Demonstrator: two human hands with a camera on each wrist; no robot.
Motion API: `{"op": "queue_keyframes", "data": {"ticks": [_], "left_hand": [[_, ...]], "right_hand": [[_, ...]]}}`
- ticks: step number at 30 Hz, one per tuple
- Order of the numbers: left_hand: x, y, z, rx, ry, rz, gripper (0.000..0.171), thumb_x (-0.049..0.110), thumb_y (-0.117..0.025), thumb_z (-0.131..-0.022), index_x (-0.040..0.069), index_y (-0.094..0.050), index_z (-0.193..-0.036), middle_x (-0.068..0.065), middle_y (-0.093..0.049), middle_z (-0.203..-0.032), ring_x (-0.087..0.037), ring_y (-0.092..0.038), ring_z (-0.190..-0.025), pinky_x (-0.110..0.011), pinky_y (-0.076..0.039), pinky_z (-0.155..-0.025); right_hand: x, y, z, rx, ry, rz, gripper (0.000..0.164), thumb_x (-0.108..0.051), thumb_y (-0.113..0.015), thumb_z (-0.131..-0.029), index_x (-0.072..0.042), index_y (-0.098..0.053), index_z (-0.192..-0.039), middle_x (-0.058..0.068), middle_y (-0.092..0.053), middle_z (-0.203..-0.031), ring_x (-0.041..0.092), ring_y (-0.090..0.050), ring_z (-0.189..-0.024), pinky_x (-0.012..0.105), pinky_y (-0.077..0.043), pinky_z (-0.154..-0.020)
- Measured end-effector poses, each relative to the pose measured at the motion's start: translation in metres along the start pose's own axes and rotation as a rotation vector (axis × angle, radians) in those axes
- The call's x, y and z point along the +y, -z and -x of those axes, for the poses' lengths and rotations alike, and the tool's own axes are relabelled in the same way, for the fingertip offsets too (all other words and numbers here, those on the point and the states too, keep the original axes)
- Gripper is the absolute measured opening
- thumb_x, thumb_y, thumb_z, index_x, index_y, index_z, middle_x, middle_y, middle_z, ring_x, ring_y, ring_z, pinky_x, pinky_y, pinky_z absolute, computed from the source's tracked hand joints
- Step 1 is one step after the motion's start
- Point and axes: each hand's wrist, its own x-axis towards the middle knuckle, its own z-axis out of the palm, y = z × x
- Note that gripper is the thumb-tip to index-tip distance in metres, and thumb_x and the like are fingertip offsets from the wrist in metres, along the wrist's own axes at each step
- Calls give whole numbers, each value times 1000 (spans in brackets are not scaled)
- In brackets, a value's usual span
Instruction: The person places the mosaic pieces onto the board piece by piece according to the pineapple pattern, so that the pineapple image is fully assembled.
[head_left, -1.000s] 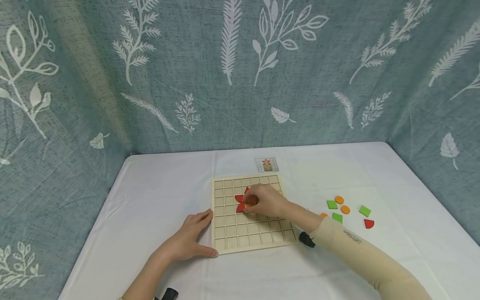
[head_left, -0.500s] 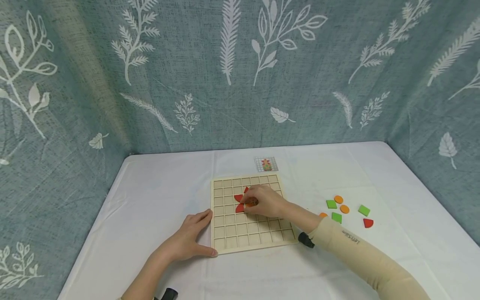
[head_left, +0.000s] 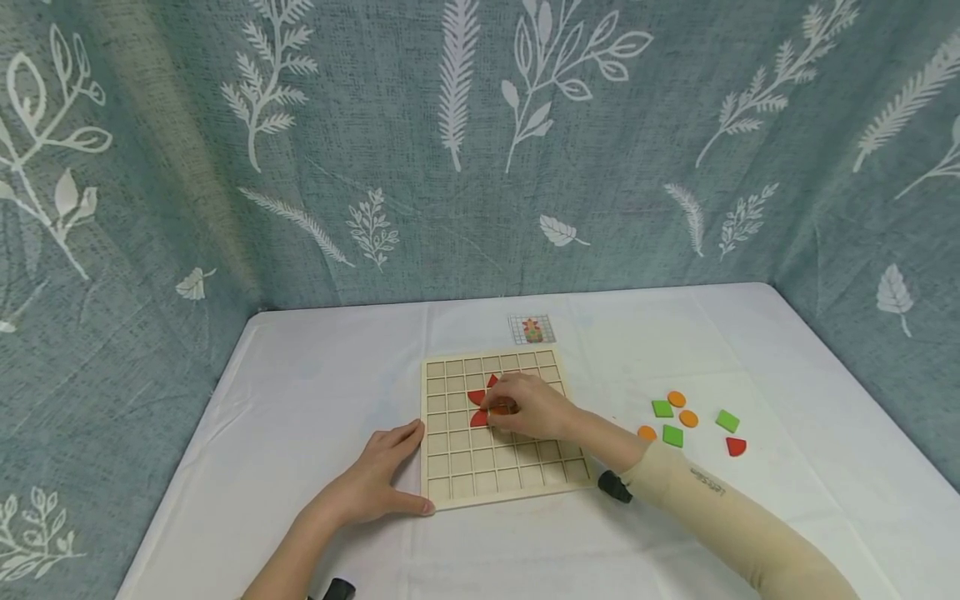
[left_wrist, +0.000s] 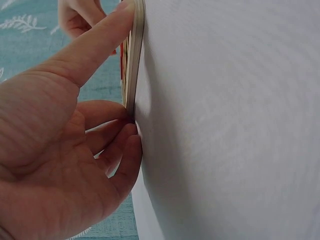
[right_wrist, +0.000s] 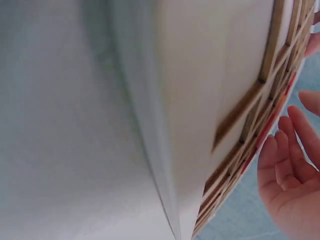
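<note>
A pale wooden grid board [head_left: 462, 461] lies on the white table. My left hand [head_left: 378, 475] rests against its left side, thumb at the near corner; the left wrist view shows the loosely bent fingers [left_wrist: 129, 160] touching the edge. Over the board's middle, my right hand [head_left: 536, 407] has thumb and fingertips around an orange disc [head_left: 497, 410], partly hidden by the fingers. Red pieces sit in nearby cells, among them a rounded one [head_left: 477, 397], another just below it [head_left: 479, 418] and a pointed one [head_left: 492, 381]. Cells beneath my right hand are hidden.
A small pattern card [head_left: 532, 329] lies beyond the board. To the right are loose green squares [head_left: 672, 436], orange discs [head_left: 688, 418] and a red quarter-round piece [head_left: 737, 447]. A patterned blue-green curtain [head_left: 420, 208] stands behind the table.
Both hands keep nearly the same place. The right fingers have shifted only slightly around the orange disc, and the whole view has drifted a little.
</note>
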Motion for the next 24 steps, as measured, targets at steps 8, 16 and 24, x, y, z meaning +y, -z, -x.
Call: {"op": "queue_keyframes", "data": {"ticks": [8, 16, 24], "left_hand": [[1, -2, -1, 9, 9, -2, 107, 38, -88, -68, -5, -33, -149, -17, -29, -156, -35, -28, -135, -55, -30, -108], [2, -1, 0, 6, 13, -3, 107, 38, -88, -67, -6, -33, -148, -18, -28, -156, -35, -28, -135, -57, -30, -107], [2, -1, -1, 8, 2, -5, 108, 39, -88, -67, -5, -33, -148, -18, -29, -156, -35, -29, -134, -56, -31, -107]], "right_hand": [[10, 14, 26, 94, -57, -154, 17, -12, -70, -90, -8, -71, -106, -2, -67, -97, 10, -56, -78, 23, -50, -65], [29, 34, 68, 204, -225, -214, 20, -15, -70, -90, -8, -71, -109, 2, -68, -106, 12, -60, -86, 27, -53, -71], [48, 53, 107, 263, -412, -213, 23, -20, -71, -90, -11, -70, -111, 1, -69, -106, 16, -61, -89, 35, -52, -77]]}}
